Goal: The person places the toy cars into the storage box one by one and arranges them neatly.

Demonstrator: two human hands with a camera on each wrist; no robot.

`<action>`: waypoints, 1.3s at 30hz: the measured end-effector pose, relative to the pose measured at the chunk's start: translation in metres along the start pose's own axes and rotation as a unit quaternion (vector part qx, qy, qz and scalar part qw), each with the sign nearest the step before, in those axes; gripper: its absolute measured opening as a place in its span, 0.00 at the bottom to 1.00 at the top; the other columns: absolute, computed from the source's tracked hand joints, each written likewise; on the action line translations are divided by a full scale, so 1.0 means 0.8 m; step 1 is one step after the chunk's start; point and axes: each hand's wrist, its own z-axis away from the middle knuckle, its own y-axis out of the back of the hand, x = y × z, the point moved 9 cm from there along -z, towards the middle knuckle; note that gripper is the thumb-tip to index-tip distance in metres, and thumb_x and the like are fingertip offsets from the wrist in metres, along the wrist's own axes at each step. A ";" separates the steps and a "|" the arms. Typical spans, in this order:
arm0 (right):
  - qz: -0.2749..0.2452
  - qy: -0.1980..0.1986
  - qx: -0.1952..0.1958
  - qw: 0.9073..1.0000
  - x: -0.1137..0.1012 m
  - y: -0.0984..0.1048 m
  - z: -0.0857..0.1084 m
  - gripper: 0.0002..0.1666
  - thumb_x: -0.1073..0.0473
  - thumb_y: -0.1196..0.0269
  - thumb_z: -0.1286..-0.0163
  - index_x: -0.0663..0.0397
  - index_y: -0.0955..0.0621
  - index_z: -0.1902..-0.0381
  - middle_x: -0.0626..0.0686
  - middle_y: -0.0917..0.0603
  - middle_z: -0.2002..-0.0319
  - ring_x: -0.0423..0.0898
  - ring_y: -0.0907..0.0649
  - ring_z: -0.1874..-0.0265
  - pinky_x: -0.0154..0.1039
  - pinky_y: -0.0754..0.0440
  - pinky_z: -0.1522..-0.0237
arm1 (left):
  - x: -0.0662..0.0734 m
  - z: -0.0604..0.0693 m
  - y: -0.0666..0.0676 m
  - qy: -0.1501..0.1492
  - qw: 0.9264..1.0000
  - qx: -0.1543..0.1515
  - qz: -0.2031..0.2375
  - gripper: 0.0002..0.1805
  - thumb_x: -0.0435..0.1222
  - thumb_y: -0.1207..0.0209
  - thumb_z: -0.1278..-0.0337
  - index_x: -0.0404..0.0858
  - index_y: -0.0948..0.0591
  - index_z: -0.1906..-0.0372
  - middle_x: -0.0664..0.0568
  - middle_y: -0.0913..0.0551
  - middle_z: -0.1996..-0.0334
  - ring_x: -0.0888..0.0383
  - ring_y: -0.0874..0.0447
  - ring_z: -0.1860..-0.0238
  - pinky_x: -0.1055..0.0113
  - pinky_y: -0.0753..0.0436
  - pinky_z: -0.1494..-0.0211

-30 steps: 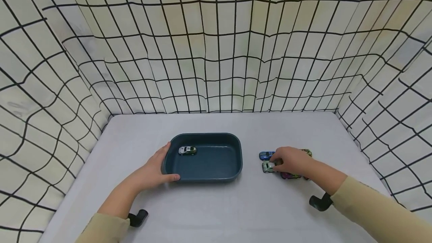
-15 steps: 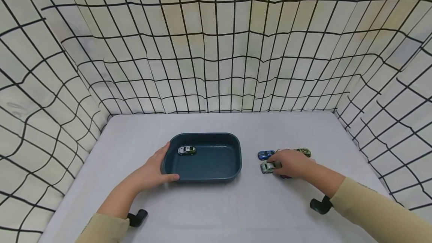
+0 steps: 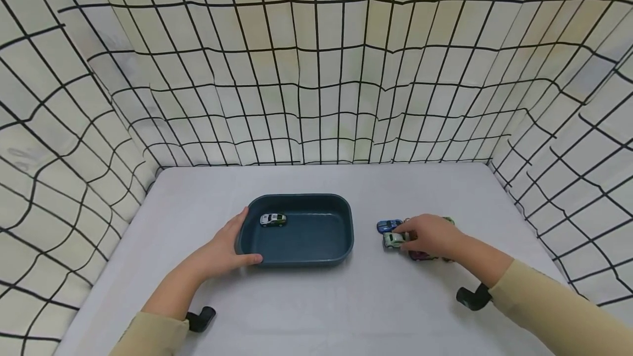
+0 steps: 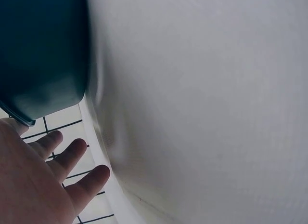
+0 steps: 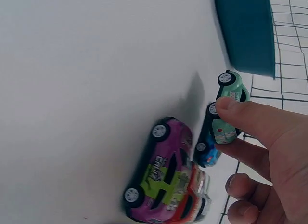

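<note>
My right hand (image 3: 431, 234) pinches a light green toy car (image 5: 233, 91) between thumb and finger; in the right wrist view it looks raised off the table. A blue toy car (image 3: 388, 226) is just behind it. Below the hand sits a purple and lime toy car (image 5: 161, 173), with a red one (image 5: 188, 204) beside it. My left hand (image 3: 220, 251) rests against the left end of a dark teal tray (image 3: 306, 262), thumb at the front corner; the left wrist view shows its fingers (image 4: 89, 183) spread. Inside the tray, at the back left, stands a white and green toy car (image 3: 273, 220).
A white cloth covers the table (image 3: 316, 306). Black-lined checked fabric (image 3: 326, 70) rises behind and on both sides. Part of a green patterned toy car (image 3: 448, 220) peeks out behind my right hand. A black piece (image 3: 473, 297) sits at each wrist.
The green car in my right hand has come up slightly from the table, after dipping a little toward me half a second ago. My left hand and the tray stay in place.
</note>
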 end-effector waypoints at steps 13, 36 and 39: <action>-0.072 -0.002 0.030 0.997 -0.012 0.043 -0.010 0.23 0.45 0.28 0.39 0.39 0.14 0.46 0.46 0.14 0.49 0.47 0.17 0.56 0.48 0.19 0.53 | -0.001 -0.001 -0.002 -0.007 1.000 0.001 0.001 0.68 0.62 0.31 0.53 0.41 0.62 0.20 0.34 0.53 0.23 0.32 0.53 0.25 0.31 0.41 0.33; -0.106 0.038 -0.027 0.993 -0.167 0.054 -0.127 0.23 0.46 0.28 0.39 0.39 0.14 0.46 0.42 0.15 0.49 0.43 0.21 0.47 0.43 0.21 0.46 | -0.004 0.001 0.001 -0.004 1.000 0.001 -0.002 0.69 0.63 0.31 0.54 0.39 0.63 0.20 0.33 0.54 0.23 0.31 0.54 0.25 0.31 0.42 0.32; -0.099 0.062 -0.036 0.993 -0.192 0.046 -0.144 0.21 0.45 0.28 0.39 0.38 0.14 0.47 0.41 0.15 0.51 0.40 0.21 0.51 0.40 0.21 0.50 | -0.002 -0.002 0.000 -0.008 1.000 0.001 -0.002 0.69 0.63 0.31 0.54 0.39 0.62 0.20 0.33 0.54 0.23 0.31 0.54 0.25 0.31 0.42 0.32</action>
